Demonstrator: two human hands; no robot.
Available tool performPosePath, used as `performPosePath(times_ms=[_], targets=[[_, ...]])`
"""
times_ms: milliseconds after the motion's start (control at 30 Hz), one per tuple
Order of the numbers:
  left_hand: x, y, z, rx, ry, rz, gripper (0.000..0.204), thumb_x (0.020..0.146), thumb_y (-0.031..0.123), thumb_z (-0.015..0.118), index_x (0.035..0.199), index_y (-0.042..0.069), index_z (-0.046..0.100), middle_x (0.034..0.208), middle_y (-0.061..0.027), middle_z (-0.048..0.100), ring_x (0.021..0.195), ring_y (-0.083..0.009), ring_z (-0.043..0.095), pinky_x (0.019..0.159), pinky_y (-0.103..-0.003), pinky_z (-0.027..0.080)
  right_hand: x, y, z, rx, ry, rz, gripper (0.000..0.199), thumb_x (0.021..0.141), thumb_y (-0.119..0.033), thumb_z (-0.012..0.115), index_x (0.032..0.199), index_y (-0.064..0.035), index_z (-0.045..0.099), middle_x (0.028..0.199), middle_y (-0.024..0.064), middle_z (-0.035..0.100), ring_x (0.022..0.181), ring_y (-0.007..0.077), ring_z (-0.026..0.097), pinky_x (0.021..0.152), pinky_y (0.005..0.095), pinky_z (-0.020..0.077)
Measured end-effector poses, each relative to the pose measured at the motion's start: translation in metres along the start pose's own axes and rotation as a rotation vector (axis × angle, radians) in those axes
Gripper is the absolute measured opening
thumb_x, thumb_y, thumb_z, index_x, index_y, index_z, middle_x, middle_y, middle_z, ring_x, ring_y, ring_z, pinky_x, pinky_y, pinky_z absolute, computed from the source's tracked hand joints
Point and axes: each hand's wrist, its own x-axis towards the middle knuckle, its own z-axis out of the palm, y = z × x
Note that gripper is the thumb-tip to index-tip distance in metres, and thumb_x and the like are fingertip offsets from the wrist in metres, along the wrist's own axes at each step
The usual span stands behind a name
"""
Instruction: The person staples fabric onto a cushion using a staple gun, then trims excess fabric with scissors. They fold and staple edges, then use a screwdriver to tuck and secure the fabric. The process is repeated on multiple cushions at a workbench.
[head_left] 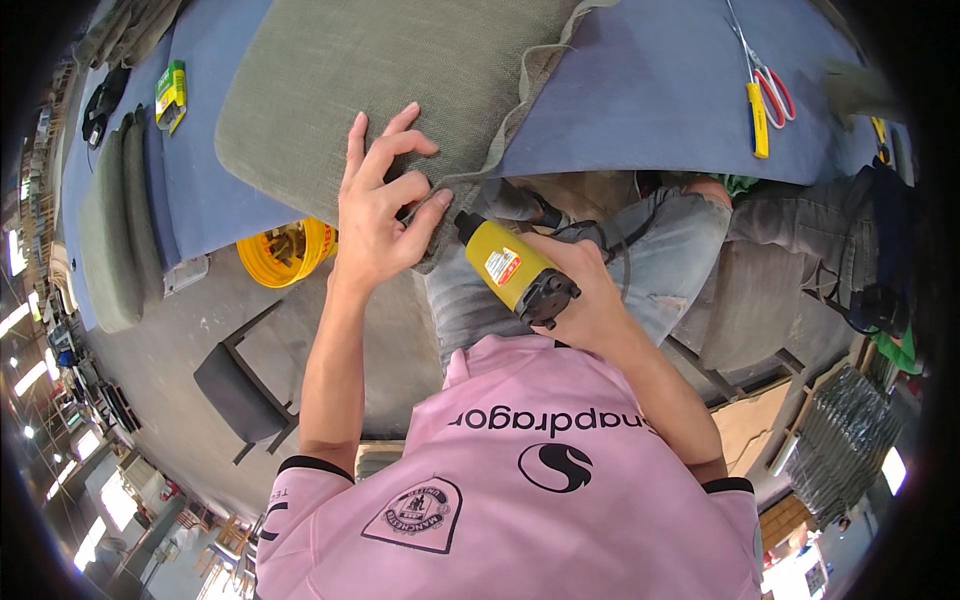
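Observation:
A padded cushion (350, 80) in grey-green woven fabric rests on the blue-covered table, its loose fabric edge (505, 135) running along the right side. At its near corner, my left hand (385, 205) pinches the edge between thumb and index finger, with the other fingers spread over the cushion. My right hand (585, 285) is wrapped round a yellow and black staple gun (510, 265). The tool's black nose points at the cushion corner, close to my left thumb. Whether the nose touches the fabric cannot be made out. The staple gun partly hides my right fingers.
Scissors with red handles (780, 100) and a yellow-handled tool (757, 120) lie on the table (640, 90) at right. At left are a green-yellow box (171, 97) and more cushions (115, 220). Below the table edge stand a yellow bucket (270, 275) and a dark padded piece (240, 393).

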Motion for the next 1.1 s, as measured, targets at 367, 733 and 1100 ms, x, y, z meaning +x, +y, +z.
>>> performPosePath(times_ms=[367,733,1100], targets=[[0.000,-0.001,0.002,0.043,-0.005,0.068,0.035,0.080,0.012,0.088,0.067,0.006,0.056,0.131,-0.0130,0.073,0.152,-0.0461,0.061,0.135,-0.071,0.023,-0.005,0.019,0.019,-0.144,0.065,0.009,0.059,0.065,-0.015,0.094,0.120,-0.0034,0.075,0.095,0.0209,0.078,0.095,0.0484,0.073,0.085,0.0519,0.0554],[-0.001,0.002,-0.025,0.135,-0.152,0.088,0.033,0.083,0.018,0.086,0.072,0.007,0.057,0.146,-0.0151,0.068,0.164,-0.0496,0.044,0.135,-0.073,0.012,-0.010,-0.005,0.007,-0.023,-0.062,0.106,0.053,0.070,-0.010,0.092,0.120,-0.0053,0.077,0.096,0.0215,0.079,0.090,0.0471,0.075,0.076,0.0470,0.0599],[-0.012,-0.003,-0.011,0.032,-0.022,0.012,0.037,0.077,0.009,0.087,0.065,0.007,0.052,0.128,-0.0097,0.077,0.154,-0.0452,0.060,0.135,-0.072,0.015,-0.002,-0.001,0.013,0.033,-0.139,0.169,0.055,0.067,-0.004,0.089,0.120,-0.0047,0.075,0.096,0.0237,0.078,0.095,0.0498,0.073,0.076,0.0497,0.0582]])
